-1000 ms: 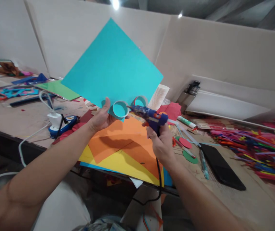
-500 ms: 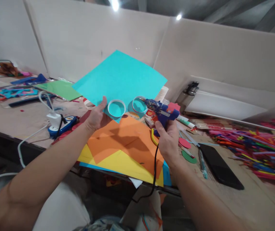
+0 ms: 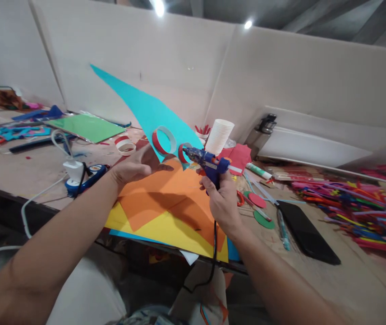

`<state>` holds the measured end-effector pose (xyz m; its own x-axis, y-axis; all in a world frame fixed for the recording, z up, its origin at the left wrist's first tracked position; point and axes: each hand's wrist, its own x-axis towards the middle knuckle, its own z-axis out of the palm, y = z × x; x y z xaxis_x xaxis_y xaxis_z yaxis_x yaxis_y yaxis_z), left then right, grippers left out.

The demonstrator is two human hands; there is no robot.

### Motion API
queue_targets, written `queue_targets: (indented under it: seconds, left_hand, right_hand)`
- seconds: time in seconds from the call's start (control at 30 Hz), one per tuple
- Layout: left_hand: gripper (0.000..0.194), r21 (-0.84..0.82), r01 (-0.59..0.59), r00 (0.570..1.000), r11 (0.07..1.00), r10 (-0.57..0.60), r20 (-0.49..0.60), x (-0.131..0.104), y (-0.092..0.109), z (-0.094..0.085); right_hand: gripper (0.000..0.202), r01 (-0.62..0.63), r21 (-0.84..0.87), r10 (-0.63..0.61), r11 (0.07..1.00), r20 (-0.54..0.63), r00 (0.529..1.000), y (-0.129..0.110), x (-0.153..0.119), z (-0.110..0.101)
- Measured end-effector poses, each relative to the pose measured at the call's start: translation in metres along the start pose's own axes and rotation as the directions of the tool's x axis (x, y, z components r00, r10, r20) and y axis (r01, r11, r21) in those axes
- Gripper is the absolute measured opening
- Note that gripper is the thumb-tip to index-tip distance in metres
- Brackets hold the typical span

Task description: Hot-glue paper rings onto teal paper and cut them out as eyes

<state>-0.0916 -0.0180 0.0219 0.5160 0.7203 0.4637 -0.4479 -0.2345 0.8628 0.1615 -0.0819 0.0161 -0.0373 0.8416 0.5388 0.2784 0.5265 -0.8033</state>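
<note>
Holding: my left hand (image 3: 134, 166) pinches the teal sheet (image 3: 147, 110) at its lower corner.
Change: sheet has turned edge-on from flat; red sides of two paper rings (image 3: 163, 141) now show.
Right hand (image 3: 222, 198): fingers closed around glue gun (image 3: 206, 160), nozzle touching ring at 9 o'clock.
Below: orange paper (image 3: 166, 194) on table (image 3: 314, 280).
</note>
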Motion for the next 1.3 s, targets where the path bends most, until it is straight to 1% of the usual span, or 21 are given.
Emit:
queue_targets:
  seconds: [0.07,0.13,0.2,0.27,0.33,0.4,0.5,0.63,0.7,0.77,0.87,0.97,1.1,1.17,1.23,1.3]
  left_hand:
    - [0.052,0.054,0.014,1.000,0.998,-0.013,-0.019,0.005,-0.006,0.005]
    - [0.048,0.065,0.005,1.000,0.998,-0.003,-0.030,0.010,-0.014,0.013]
    - [0.051,-0.013,-0.005,0.998,1.000,0.004,-0.069,0.013,-0.022,0.021]
    - [0.051,-0.109,0.031,0.995,0.994,-0.041,-0.088,0.012,-0.026,0.026]
    - [0.050,-0.198,0.075,0.990,0.977,-0.098,-0.106,0.010,-0.028,0.027]
    - [0.049,-0.286,0.089,0.980,0.954,-0.135,-0.145,0.007,-0.028,0.025]
    - [0.048,-0.404,0.107,0.953,0.909,-0.209,-0.218,0.008,-0.025,0.022]
    - [0.054,-0.490,0.188,0.894,0.851,-0.355,-0.273,0.014,-0.022,0.020]
    - [0.054,-0.494,0.186,0.860,0.849,-0.384,-0.336,0.017,-0.021,0.021]
    - [0.050,-0.478,0.162,0.825,0.863,-0.384,-0.415,0.019,-0.022,0.021]
    - [0.046,-0.446,0.156,0.794,0.881,-0.380,-0.474,0.021,-0.025,0.023]
    - [0.044,-0.417,0.165,0.796,0.894,-0.371,-0.478,0.020,-0.027,0.023]
    - [0.031,-0.416,0.152,0.807,0.897,-0.355,-0.471,0.020,-0.029,0.025]
    - [0.026,-0.418,0.141,0.802,0.898,-0.351,-0.484,0.020,-0.030,0.026]
    - [0.023,-0.410,0.136,0.788,0.902,-0.350,-0.507,0.021,-0.032,0.027]
    - [0.019,-0.381,0.133,0.783,0.915,-0.333,-0.525,0.021,-0.035,0.027]
  right_hand:
    - [0.031,0.008,-0.010,-0.008,1.000,-0.003,1.000,0.000,0.000,0.001]
    - [0.032,0.021,-0.044,-0.021,0.999,0.002,1.000,0.002,0.000,0.003]
    - [0.032,0.028,-0.094,-0.027,0.995,0.013,1.000,0.003,0.000,0.005]
    - [0.031,0.039,-0.152,-0.035,0.988,0.028,0.999,0.003,0.000,0.007]
    - [0.029,0.059,-0.208,-0.049,0.976,0.051,0.997,0.001,0.000,0.008]
    - [0.029,0.067,-0.251,-0.046,0.966,0.087,0.995,-0.002,0.000,0.009]
    - [0.029,0.079,-0.297,-0.039,0.952,0.139,0.990,-0.004,-0.001,0.010]
    - [0.032,0.120,-0.339,-0.061,0.933,0.179,0.982,-0.004,-0.001,0.010]
    - [0.032,0.117,-0.349,-0.054,0.930,0.185,0.981,-0.003,-0.001,0.009]
    - [0.031,0.116,-0.351,-0.054,0.929,0.182,0.982,-0.003,-0.001,0.008]
    - [0.031,0.148,-0.362,-0.086,0.920,0.182,0.979,-0.002,-0.002,0.007]
    - [0.033,0.203,-0.409,-0.140,0.890,0.178,0.974,0.002,-0.003,0.006]
    - [0.035,0.255,-0.459,-0.206,0.851,0.156,0.966,0.007,-0.004,0.004]
    - [0.034,0.290,-0.472,-0.252,0.833,0.145,0.957,0.008,-0.005,0.004]
    - [0.033,0.340,-0.489,-0.312,0.803,0.142,0.939,0.007,-0.005,0.004]
    - [0.031,0.383,-0.514,-0.358,0.768,0.151,0.921,0.006,-0.005,0.004]
